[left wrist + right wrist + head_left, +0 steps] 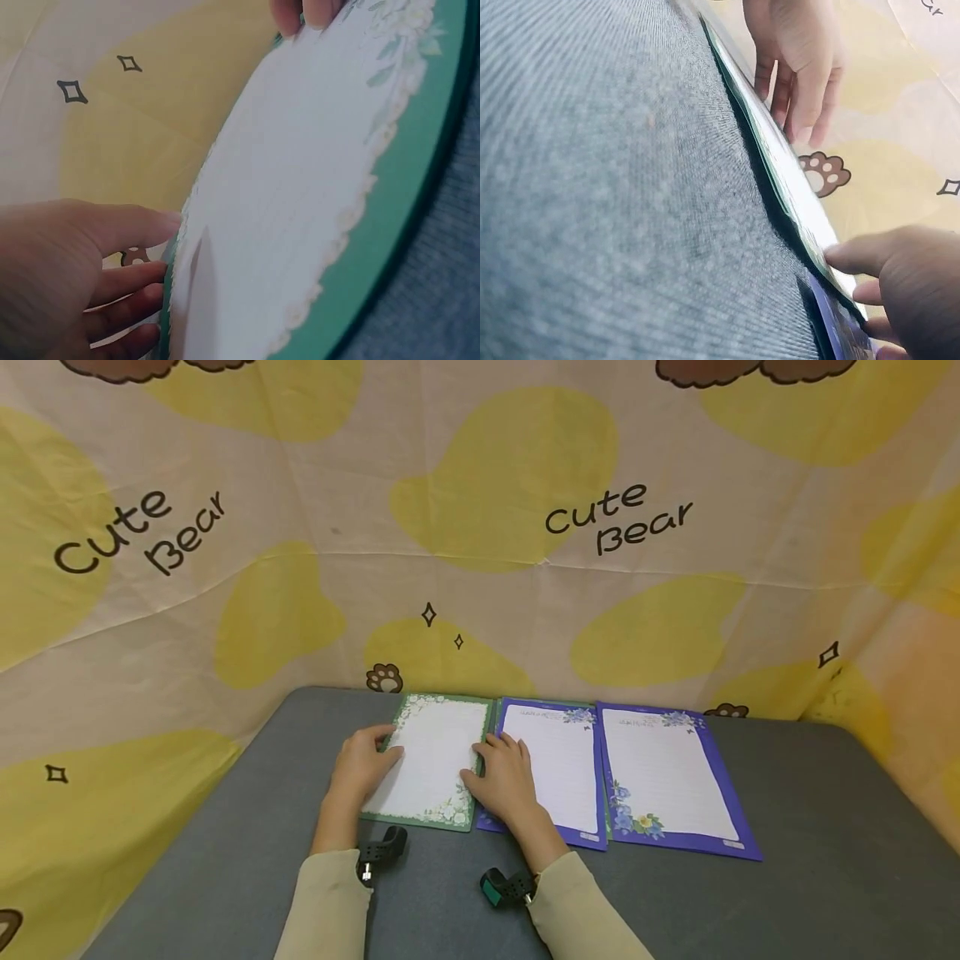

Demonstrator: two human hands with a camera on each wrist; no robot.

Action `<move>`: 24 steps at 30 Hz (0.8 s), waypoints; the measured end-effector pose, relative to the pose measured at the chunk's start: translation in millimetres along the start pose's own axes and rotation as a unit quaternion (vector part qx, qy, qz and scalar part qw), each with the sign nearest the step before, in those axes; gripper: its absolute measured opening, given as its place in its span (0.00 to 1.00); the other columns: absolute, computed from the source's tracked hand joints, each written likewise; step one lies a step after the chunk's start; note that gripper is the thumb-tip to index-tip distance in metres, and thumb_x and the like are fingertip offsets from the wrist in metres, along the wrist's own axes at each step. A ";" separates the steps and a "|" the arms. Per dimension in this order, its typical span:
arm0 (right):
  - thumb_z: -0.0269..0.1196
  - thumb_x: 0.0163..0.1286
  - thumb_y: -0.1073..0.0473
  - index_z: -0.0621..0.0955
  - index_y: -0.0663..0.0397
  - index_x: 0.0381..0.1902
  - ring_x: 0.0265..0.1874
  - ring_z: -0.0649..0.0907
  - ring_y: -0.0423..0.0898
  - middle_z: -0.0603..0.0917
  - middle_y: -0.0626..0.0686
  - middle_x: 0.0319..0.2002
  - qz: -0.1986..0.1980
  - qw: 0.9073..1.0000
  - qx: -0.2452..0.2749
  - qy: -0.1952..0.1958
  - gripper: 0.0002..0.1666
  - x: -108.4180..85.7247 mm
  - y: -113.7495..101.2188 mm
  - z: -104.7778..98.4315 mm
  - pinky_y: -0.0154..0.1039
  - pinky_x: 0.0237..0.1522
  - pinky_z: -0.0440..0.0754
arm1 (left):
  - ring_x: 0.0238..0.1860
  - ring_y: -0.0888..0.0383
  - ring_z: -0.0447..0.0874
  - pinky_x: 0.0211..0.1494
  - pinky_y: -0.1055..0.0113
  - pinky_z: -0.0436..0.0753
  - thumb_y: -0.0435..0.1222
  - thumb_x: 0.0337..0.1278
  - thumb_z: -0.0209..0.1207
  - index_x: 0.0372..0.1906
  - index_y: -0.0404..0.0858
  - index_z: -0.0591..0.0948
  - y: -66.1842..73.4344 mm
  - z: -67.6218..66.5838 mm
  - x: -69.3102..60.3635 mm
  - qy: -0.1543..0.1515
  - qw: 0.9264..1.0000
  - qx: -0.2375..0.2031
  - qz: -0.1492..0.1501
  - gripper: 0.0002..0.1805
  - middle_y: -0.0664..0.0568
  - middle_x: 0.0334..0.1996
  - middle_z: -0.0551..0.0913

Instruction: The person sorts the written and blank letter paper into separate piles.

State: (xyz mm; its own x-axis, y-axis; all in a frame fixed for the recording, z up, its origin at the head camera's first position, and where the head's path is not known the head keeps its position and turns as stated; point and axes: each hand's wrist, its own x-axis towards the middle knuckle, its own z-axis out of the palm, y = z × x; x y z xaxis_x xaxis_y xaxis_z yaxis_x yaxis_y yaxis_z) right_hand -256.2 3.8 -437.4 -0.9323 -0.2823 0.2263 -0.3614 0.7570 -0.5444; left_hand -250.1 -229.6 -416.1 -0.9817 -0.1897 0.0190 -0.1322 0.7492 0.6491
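Observation:
A green-bordered sheet of letter paper [435, 756] with white flowers in its corners lies at the left of a row on the grey table. My left hand [362, 767] holds its left edge, thumb on the top face and fingers along the side. At the right edge my right hand [504, 775] grips it, with the thumb [859, 255] on the paper and the other fingers beside the edge. Those fingers lie over a purple-bordered sheet [562, 777] just to the right. The left wrist view shows the green border [390, 217] close up; whether several sheets are stacked cannot be told.
A second purple-bordered sheet [667, 777] with blue flowers lies furthest right, its left edge against the middle one. Green edges peek out beneath the middle sheet. A cloth printed with bears and yellow patches [480, 527] hangs behind the table [825, 827].

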 end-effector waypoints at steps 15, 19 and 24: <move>0.66 0.67 0.48 0.82 0.57 0.61 0.72 0.70 0.66 0.77 0.64 0.67 -0.019 1.000 0.018 0.010 0.28 -4.6 6.6 -9.1 0.65 0.73 0.64 | 0.65 0.34 0.76 0.62 0.38 0.77 0.38 0.68 0.59 0.67 0.35 0.77 9.7 0.7 -2.3 0.011 1.000 0.028 0.002 0.25 0.34 0.65 0.77; 0.67 0.66 0.50 0.83 0.59 0.59 0.70 0.73 0.65 0.80 0.64 0.65 -0.023 0.999 0.024 0.029 0.27 -8.0 15.7 -21.2 0.63 0.71 0.68 | 0.63 0.36 0.79 0.59 0.40 0.80 0.39 0.69 0.60 0.66 0.36 0.78 29.1 9.3 -3.5 0.023 0.999 0.021 0.037 0.24 0.35 0.65 0.78; 0.68 0.67 0.51 0.83 0.61 0.59 0.68 0.75 0.64 0.81 0.64 0.63 -0.026 0.998 0.042 0.025 0.27 -14.7 32.4 -39.1 0.62 0.71 0.69 | 0.59 0.42 0.83 0.58 0.45 0.82 0.39 0.66 0.63 0.62 0.39 0.82 56.3 29.3 -5.4 0.025 0.995 0.013 0.098 0.21 0.41 0.60 0.83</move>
State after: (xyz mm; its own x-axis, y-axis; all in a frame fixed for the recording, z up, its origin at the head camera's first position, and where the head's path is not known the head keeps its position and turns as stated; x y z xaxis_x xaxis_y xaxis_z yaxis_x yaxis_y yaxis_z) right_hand -253.5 55.5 -426.8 -0.9110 -0.2879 0.2954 -0.4113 0.6890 -0.5968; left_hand -256.3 -167.8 -401.9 -0.9811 -0.0685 0.1808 0.0570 0.7913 0.6088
